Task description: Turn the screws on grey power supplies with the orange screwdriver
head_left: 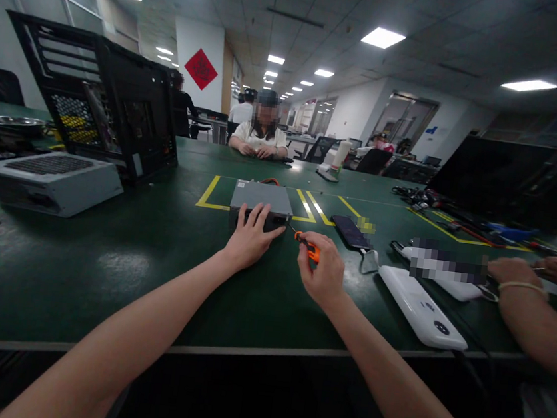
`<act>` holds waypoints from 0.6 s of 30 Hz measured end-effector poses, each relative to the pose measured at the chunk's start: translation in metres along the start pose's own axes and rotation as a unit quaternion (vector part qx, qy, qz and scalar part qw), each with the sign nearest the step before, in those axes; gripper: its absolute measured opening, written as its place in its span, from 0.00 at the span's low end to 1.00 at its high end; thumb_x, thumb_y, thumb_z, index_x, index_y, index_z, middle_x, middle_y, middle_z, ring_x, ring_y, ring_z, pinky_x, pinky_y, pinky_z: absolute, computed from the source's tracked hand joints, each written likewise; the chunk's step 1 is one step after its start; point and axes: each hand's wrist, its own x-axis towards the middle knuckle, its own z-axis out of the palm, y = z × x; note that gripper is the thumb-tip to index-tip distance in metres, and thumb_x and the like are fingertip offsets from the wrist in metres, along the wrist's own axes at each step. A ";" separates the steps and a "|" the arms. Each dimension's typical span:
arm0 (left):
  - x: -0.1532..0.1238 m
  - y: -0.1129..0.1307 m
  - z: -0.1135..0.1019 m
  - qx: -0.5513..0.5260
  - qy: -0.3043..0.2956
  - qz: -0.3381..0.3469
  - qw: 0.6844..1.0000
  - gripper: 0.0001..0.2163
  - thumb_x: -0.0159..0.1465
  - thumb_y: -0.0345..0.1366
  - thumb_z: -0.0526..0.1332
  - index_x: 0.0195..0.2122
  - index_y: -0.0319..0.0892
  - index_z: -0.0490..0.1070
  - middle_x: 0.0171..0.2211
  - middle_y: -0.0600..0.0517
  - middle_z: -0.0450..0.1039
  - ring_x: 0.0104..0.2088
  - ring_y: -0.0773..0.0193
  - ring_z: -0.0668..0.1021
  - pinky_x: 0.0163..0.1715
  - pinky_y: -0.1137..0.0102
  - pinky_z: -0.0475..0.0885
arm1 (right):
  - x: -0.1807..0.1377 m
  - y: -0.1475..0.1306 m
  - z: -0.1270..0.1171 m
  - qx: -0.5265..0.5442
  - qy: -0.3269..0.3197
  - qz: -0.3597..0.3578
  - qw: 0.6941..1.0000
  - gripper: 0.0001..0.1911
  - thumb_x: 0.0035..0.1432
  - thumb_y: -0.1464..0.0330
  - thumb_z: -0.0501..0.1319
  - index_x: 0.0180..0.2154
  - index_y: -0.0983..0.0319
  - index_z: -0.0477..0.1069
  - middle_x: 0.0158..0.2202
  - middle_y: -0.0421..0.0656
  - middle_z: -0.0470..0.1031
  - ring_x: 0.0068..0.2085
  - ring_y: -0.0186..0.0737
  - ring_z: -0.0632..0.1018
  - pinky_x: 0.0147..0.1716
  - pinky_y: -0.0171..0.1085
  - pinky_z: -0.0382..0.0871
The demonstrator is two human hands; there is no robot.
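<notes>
A grey computer power supply [262,195] lies on the green table, its darker side with a socket facing me. My left hand [251,233] holds it, with spread fingers over the top front edge and the thumb stretched toward the right front corner. Closed around the orange-and-black handle of a screwdriver [313,249] is my right hand [324,271]. The thin shaft points left at the power supply's lower right front corner; whether the tip touches a screw there is too small to tell.
Left stand an open black computer case [143,113] and a second power supply [50,180]. On the right lie a phone [351,232] and a white power bank [420,309] with cables. A neighbour's hands [520,273] work at far right; a person [262,130] sits opposite.
</notes>
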 end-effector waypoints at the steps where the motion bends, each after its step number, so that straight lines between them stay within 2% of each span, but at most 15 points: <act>1: 0.000 0.000 0.001 0.004 -0.002 -0.004 1.000 0.20 0.61 0.33 0.57 0.55 0.55 0.65 0.62 0.43 0.50 0.62 0.45 0.52 0.57 0.42 0.45 | -0.001 0.000 0.000 0.013 -0.004 0.001 1.000 0.13 0.55 0.75 0.56 0.43 0.60 0.60 0.42 0.48 0.70 0.42 0.42 0.72 0.40 0.43 0.70; 4: 0.001 0.002 0.003 0.018 -0.008 -0.013 1.000 0.20 0.62 0.34 0.56 0.56 0.56 0.63 0.62 0.44 0.50 0.62 0.45 0.52 0.57 0.42 0.44 | -0.002 -0.003 0.000 0.011 -0.051 -0.024 0.998 0.09 0.52 0.73 0.57 0.37 0.59 0.61 0.43 0.48 0.67 0.43 0.44 0.71 0.39 0.44 0.70; 7: 0.001 0.003 0.004 0.033 -0.013 -0.011 0.999 0.21 0.62 0.34 0.56 0.57 0.55 0.62 0.62 0.43 0.50 0.62 0.45 0.52 0.57 0.42 0.43 | -0.003 -0.006 0.002 0.018 -0.086 -0.025 0.996 0.05 0.54 0.72 0.56 0.34 0.59 0.61 0.39 0.46 0.67 0.40 0.42 0.72 0.36 0.41 0.70; 10: 0.001 0.003 0.005 0.047 -0.020 -0.008 0.999 0.22 0.62 0.34 0.56 0.58 0.55 0.60 0.62 0.42 0.49 0.62 0.44 0.52 0.57 0.41 0.43 | -0.004 -0.007 0.004 0.057 -0.069 0.011 0.996 0.06 0.58 0.72 0.54 0.39 0.59 0.59 0.38 0.46 0.68 0.39 0.38 0.74 0.33 0.36 0.71; 12: 0.001 0.002 0.005 0.053 -0.025 -0.009 0.998 0.23 0.62 0.34 0.56 0.58 0.54 0.59 0.62 0.42 0.49 0.62 0.44 0.52 0.57 0.41 0.42 | -0.004 -0.006 0.003 0.068 -0.059 0.011 0.996 0.09 0.57 0.72 0.55 0.40 0.59 0.59 0.39 0.46 0.69 0.40 0.38 0.74 0.34 0.36 0.71; 16: 0.000 0.002 0.005 0.054 -0.030 -0.009 0.998 0.22 0.62 0.34 0.56 0.58 0.56 0.60 0.62 0.43 0.49 0.63 0.45 0.51 0.57 0.42 0.43 | -0.002 -0.005 0.000 0.044 -0.084 -0.016 0.995 0.03 0.56 0.71 0.57 0.32 0.59 0.62 0.36 0.43 0.71 0.38 0.38 0.75 0.38 0.38 0.70; 18: 0.000 0.001 0.005 0.052 -0.031 -0.006 0.998 0.22 0.62 0.33 0.56 0.57 0.57 0.61 0.63 0.44 0.48 0.63 0.45 0.50 0.57 0.42 0.43 | -0.001 -0.005 0.000 0.046 -0.081 0.002 0.996 0.02 0.58 0.71 0.56 0.33 0.59 0.63 0.35 0.42 0.71 0.37 0.37 0.75 0.37 0.37 0.70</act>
